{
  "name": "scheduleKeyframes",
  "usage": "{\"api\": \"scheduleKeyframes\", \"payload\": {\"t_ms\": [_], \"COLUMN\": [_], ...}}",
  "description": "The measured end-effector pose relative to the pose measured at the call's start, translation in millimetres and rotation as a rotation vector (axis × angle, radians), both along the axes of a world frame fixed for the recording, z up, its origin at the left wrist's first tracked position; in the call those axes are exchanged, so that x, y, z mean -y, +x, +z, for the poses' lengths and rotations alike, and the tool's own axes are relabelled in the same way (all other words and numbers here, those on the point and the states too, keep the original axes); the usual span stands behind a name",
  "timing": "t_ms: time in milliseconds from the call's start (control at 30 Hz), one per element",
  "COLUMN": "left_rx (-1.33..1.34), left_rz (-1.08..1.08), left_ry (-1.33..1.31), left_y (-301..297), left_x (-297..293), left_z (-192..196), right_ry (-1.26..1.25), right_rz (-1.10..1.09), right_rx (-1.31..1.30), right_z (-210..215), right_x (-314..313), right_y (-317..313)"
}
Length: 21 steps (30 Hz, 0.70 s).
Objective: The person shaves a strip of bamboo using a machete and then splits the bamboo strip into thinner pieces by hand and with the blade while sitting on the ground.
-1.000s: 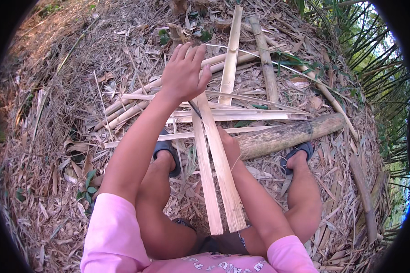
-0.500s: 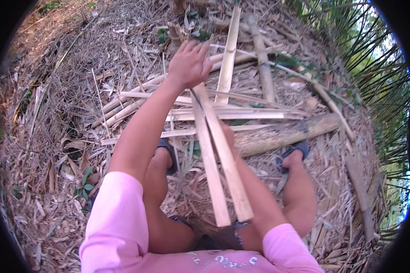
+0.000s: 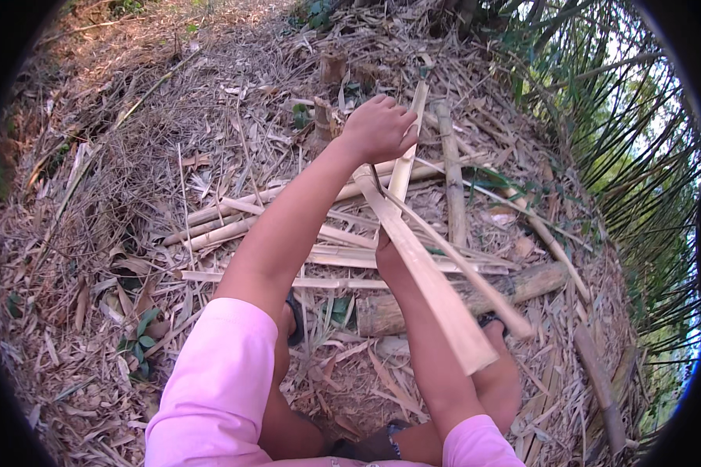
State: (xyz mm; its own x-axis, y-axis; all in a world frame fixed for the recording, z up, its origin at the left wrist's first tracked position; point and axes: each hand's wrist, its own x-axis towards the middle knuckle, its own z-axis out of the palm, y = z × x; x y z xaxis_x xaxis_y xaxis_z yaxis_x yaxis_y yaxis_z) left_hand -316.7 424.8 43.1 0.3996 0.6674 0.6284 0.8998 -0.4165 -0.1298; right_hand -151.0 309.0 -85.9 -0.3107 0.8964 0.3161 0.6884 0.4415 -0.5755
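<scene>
A split bamboo strip, its broad half (image 3: 432, 284) and thin half (image 3: 475, 276) spread apart toward me, slants over my right forearm. Near its far end, a thin dark blade (image 3: 378, 183) is wedged in the split. My left hand (image 3: 382, 128) is closed just beyond that end, fingers curled; what they hold is hidden. Below the blade, my right hand (image 3: 392, 261) appears curled behind the broad half, which covers most of its fingers. Whether it grips the bamboo or the blade's handle does not show.
More split bamboo strips (image 3: 343, 255) lie crosswise on the leaf-littered ground, with one pale piece (image 3: 403, 167) pointing away. A thick bamboo log (image 3: 533, 282) lies before my feet. Cut stumps (image 3: 322, 121) stand ahead; bamboo stems (image 3: 639, 156) crowd the right side.
Both hands and the strip have shifted to the right. The strip's near ends have swung right and spread wider apart. My left fingers, spread and blurred before, are now curled.
</scene>
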Motion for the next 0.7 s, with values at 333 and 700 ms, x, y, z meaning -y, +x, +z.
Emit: {"api": "scheduleKeyframes", "payload": {"t_ms": [333,700], "left_rx": [0.109,-0.055], "left_rz": [-0.205,-0.009], "left_ry": [0.490,-0.187], "left_y": [2.5,-23.8], "left_x": [-21.7,-47.7], "left_z": [87.3,109.0], "right_ry": [0.267,0.225], "right_rz": [0.058,0.064], "right_rx": [-0.056,-0.158], "right_z": [35.3,71.4], "right_x": [-78.1,-104.2], "right_y": [-20.0,-45.3]}}
